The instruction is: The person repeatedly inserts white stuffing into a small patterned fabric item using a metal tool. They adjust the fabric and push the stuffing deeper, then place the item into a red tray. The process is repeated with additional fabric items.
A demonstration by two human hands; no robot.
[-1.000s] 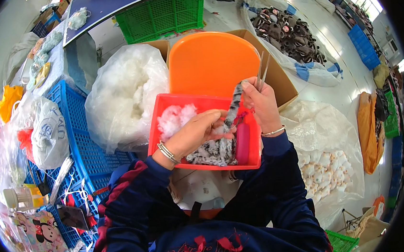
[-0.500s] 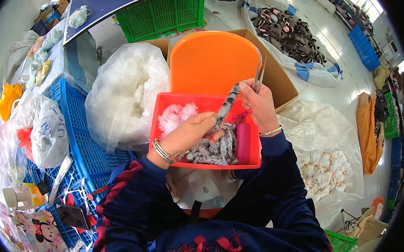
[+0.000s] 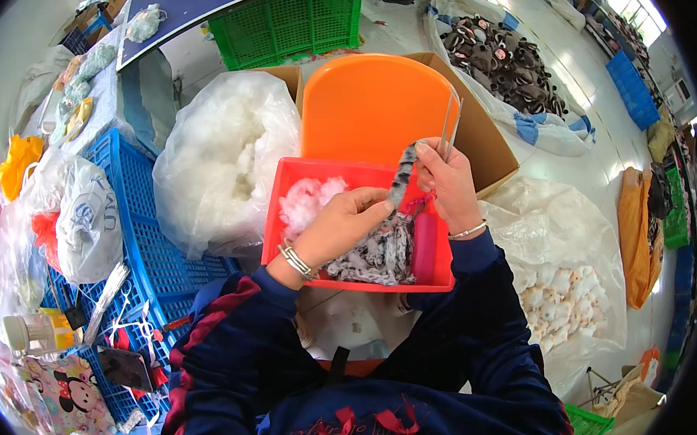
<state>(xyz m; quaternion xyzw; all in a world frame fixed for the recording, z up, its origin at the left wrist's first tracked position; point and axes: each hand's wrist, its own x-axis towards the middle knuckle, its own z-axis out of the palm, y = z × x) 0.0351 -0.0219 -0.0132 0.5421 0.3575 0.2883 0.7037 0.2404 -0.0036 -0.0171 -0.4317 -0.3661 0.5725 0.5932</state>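
Note:
My left hand (image 3: pixel 341 228) is closed on the lower end of a narrow grey-and-black furry plush tube (image 3: pixel 402 178), which slants up to the right. The fingers of my right hand (image 3: pixel 450 185) pinch its upper end. That same hand also holds long thin metal tweezers (image 3: pixel 451 117), their tips pointing up and away. Both hands are above a red tray (image 3: pixel 388 287). In it lie a heap of similar furry pieces (image 3: pixel 379 258), a clump of white stuffing (image 3: pixel 301 201) and a smooth pink object (image 3: pixel 425 246) whose kind I cannot make out.
Beyond the tray is an orange stool-like panel (image 3: pixel 376 103), with a cardboard box (image 3: pixel 483 143) behind it. A clear bag of stuffing (image 3: pixel 223 158) stands left, near blue crates (image 3: pixel 137 211). Bags of white pieces (image 3: pixel 563 306) and dark plush pieces (image 3: pixel 501 63) lie right.
My left hand has shifted slightly right and up along the plush tube. The tube now stands steeper. My right hand keeps hold of the tweezers and the tube's upper end.

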